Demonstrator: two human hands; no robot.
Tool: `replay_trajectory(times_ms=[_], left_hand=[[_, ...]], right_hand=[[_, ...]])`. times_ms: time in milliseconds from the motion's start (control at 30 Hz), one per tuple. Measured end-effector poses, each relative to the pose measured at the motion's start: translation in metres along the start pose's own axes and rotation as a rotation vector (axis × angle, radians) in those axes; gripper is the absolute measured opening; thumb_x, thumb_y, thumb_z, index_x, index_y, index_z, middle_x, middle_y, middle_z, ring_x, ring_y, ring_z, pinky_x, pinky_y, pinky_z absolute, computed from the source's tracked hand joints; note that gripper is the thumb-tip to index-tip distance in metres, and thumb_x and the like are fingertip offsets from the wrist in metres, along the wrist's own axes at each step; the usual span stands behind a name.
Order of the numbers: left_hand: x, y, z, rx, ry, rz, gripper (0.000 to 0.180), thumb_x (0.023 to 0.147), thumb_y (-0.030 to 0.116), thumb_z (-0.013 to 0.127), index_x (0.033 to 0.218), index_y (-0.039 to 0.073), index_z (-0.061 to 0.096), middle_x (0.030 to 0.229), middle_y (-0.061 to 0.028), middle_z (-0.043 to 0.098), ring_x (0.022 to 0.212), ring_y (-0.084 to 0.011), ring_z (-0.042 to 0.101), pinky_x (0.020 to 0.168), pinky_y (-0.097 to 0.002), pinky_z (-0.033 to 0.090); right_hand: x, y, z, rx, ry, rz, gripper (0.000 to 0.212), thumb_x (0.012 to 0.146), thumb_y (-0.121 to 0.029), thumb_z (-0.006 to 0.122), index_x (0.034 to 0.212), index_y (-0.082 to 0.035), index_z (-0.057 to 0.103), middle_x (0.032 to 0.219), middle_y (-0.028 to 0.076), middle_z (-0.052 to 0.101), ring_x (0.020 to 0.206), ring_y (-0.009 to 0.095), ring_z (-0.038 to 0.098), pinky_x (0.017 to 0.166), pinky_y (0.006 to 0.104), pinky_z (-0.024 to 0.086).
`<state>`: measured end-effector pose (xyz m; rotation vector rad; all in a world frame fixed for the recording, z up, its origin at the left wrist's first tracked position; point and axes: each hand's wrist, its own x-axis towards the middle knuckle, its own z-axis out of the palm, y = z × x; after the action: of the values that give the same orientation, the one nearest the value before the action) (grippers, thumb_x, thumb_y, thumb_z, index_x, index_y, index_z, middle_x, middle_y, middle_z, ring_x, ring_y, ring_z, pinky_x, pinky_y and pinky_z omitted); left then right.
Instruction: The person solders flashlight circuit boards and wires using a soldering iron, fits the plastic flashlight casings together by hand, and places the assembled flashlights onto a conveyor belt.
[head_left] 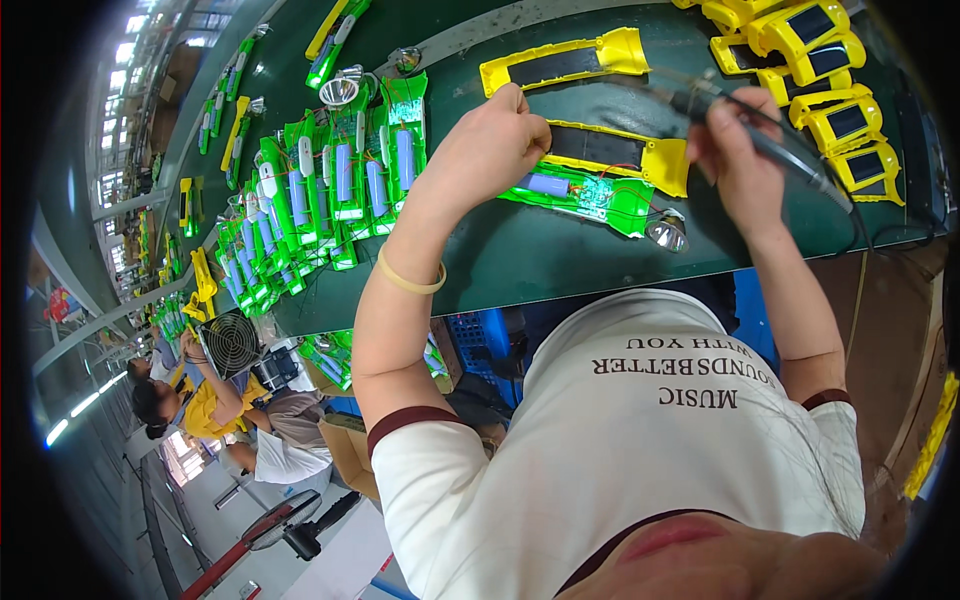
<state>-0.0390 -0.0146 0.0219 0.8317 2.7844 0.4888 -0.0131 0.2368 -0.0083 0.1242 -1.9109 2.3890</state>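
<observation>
My right hand (738,158) is wrapped around a soldering iron (788,158), whose tip end points left over the bench and is blurred. My left hand (497,145) is closed in a pinch at the left end of a yellow casing half with a dark panel (610,150); what its fingertips hold is hidden. Just below that casing lies a green casing half (610,205) with a circuit board and a blue cylindrical battery (543,184), thin wires running between the two. A silver reflector cup (667,231) sits at its right end. Another yellow casing half (565,68) lies beyond my hands.
Many green casings with batteries (345,172) crowd the dark green bench (420,290) at left. Yellow panelled casings (845,122) are piled at right, near the iron's cable (862,222). Co-workers (215,400) sit farther left, beside a black round fan (230,343).
</observation>
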Motion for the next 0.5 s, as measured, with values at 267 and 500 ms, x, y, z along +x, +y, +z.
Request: replay_trajectory(times_ms=[267, 500], left_hand=[[0.003, 0.002, 0.0, 0.003, 0.011, 0.033, 0.006, 0.071, 0.008, 0.063, 0.076, 0.006, 0.063, 0.077, -0.0091, 0.046, 0.071, -0.0244, 0.051, 0.065, -0.0321, 0.045], [0.0, 0.001, 0.0, 0.003, 0.017, 0.003, 0.005, 0.071, 0.008, 0.063, 0.076, 0.005, 0.063, 0.077, -0.0096, 0.045, 0.07, -0.0249, 0.052, 0.064, -0.033, 0.045]], right_hand=[[0.058, 0.022, -0.003, 0.21, -0.073, 0.103, 0.032, 0.092, -0.027, 0.044, 0.116, -0.006, 0.039, 0.105, 0.012, 0.056, 0.101, 0.023, 0.056, 0.085, 0.0369, 0.047], [0.032, 0.02, -0.033, 0.166, -0.058, 0.153, 0.034, 0.094, -0.031, 0.039, 0.116, -0.005, 0.039, 0.106, 0.017, 0.055, 0.101, 0.027, 0.056, 0.086, 0.0391, 0.046]])
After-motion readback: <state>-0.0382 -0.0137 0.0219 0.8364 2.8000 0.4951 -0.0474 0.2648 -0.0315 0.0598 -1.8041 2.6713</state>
